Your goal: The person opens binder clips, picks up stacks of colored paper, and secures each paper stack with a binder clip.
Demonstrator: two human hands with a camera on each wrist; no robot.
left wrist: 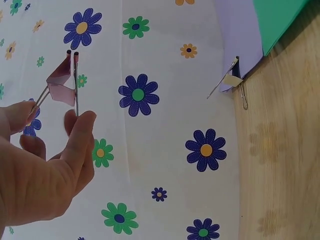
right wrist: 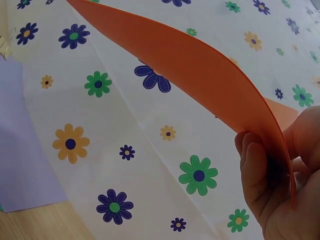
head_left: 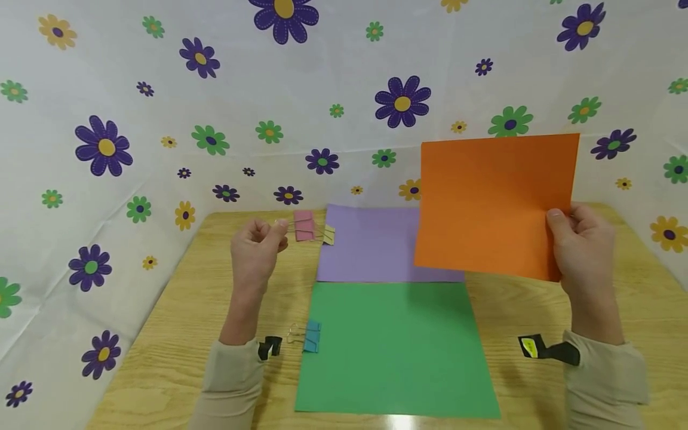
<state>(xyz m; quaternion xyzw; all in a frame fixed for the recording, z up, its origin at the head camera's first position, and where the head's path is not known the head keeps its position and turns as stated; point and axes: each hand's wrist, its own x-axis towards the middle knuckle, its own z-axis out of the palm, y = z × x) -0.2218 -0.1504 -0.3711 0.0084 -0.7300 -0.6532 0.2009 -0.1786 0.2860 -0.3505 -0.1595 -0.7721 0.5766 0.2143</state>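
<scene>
Between thumb and fingers, my left hand [head_left: 257, 248] pinches the wire handles of a pink binder clip [head_left: 304, 227]; in the left wrist view the clip's mouth [left wrist: 62, 82] looks spread slightly apart. My right hand [head_left: 587, 251] grips an orange paper sheet [head_left: 494, 206] by its lower right edge, raised above the table. The right wrist view shows the orange sheet [right wrist: 200, 70] bending in a curve from the fingers. Behind and below it lies a purple sheet [head_left: 371, 245], partly hidden, with a yellow binder clip [head_left: 328, 235] on its left edge.
A green sheet [head_left: 395, 352] lies nearer than the purple one on the wooden table [head_left: 177, 322]. On its left edge sits a blue binder clip [head_left: 312, 337]. A flower-patterned cloth [head_left: 333, 71] hangs behind the table and along its sides.
</scene>
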